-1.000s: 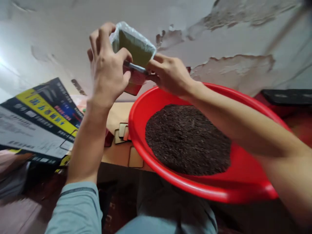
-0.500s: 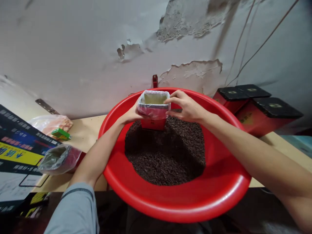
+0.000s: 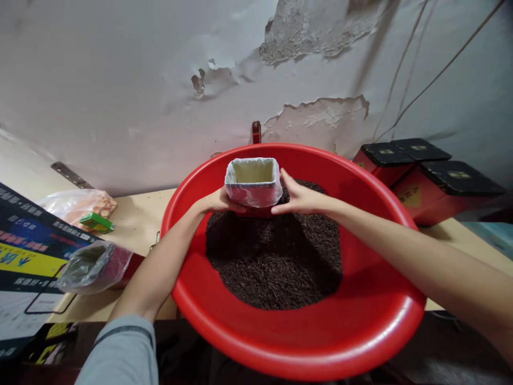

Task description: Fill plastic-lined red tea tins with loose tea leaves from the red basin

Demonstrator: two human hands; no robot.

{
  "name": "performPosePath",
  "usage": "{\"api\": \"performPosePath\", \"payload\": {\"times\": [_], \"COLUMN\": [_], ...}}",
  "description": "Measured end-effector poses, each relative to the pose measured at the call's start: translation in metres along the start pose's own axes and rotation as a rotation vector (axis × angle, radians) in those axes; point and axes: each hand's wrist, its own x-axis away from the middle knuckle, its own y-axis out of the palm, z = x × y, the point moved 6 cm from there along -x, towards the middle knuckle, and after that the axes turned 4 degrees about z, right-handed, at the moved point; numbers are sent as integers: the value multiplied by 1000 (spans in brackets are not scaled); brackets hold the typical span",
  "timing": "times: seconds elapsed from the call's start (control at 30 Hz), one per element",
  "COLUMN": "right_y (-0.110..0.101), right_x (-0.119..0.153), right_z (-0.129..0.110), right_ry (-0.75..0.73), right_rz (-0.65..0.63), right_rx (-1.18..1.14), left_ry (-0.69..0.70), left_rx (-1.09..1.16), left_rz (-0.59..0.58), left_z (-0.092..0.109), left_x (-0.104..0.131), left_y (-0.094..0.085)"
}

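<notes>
A red rectangular tin [image 3: 257, 212] stands open-topped over the basin, lined with a clear plastic bag [image 3: 252, 198] folded down over its rim. My left hand [image 3: 223, 202] grips the tin from its left side, some fingers hidden behind and under the bag. My right hand [image 3: 298, 197] holds the right side, with fingers spread along the bag's edge and front corner. Around and below the tin lies a heap of dark, dry, twisted tea leaves [image 3: 276, 267] in a large red plastic basin [image 3: 304, 347]. The part of the tin's inside that shows looks pale and bare.
Left of the basin, another bag-lined red tin [image 3: 94, 264] lies tilted beside a printed box [image 3: 28, 256]. A green packet [image 3: 96, 222] and a plastic bag [image 3: 80, 203] rest behind it. Several red tins with black lids [image 3: 459, 179] stand right. A peeling wall [image 3: 140, 91] rises behind.
My right hand has moved from fingering the bag at the rim to holding the tin's right side. The tin now sits lower and tilts toward me, showing less of its red front.
</notes>
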Motion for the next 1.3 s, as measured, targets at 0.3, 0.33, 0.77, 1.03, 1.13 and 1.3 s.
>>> {"api": "performPosePath", "payload": {"times": [0.3, 0.33, 0.77, 1.03, 1.13, 1.3], "right_y": [1, 1, 113, 48, 27, 31], "right_x": [-3, 0, 44, 5, 5, 10], "right_z": [-50, -54, -82, -26, 15, 37], "right_ry": [-67, -70, -176, -103, 156, 295], "right_rz": [216, 234, -556, -214, -116, -146], "right_rx": [-159, -151, -503, 422, 640, 666], "left_ry": [-51, -47, -391, -349, -364, -218], "left_rx": [-295, -332, -297, -522, -618, -750], "left_rz": [-101, -71, -174, -558, -603, -630], "left_z": [24, 29, 58, 60, 60, 78], "left_x": [14, 17, 39, 52, 54, 55], "left_y": [-21, -30, -16, 19, 31, 56]}}
